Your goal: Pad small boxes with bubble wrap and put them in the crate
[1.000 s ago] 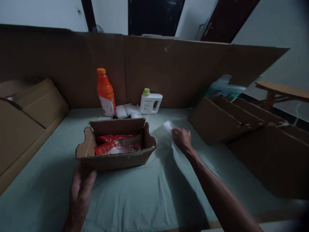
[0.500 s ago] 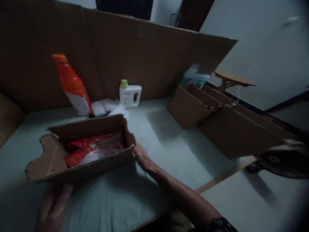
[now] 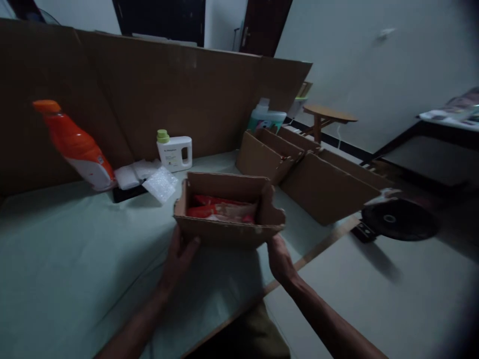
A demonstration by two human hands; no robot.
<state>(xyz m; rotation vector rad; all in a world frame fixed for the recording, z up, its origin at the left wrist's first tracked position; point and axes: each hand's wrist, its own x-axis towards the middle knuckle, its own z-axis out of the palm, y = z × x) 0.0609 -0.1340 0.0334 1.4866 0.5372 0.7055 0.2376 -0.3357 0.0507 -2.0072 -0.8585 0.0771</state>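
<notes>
Brown cardboard makes up the open box (image 3: 224, 235), which is near the table's edge, between the left hand (image 3: 177, 257) and the right hand (image 3: 279, 257). Both grasp it low at opposite ends; fingers underneath are hidden. It looks light and fairly stiff, though the thin, rough-cut walls could flex if squeezed high up. Soft red packets (image 3: 209, 210) inside may slide when tipped, so low, level support at both ends suits it.

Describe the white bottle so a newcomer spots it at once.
Find the long cardboard wall at the back. In front of it, between the orange bottle and the blue-green jug, stands the white bottle. Unlike both, it has a lime-green cap.
</notes>
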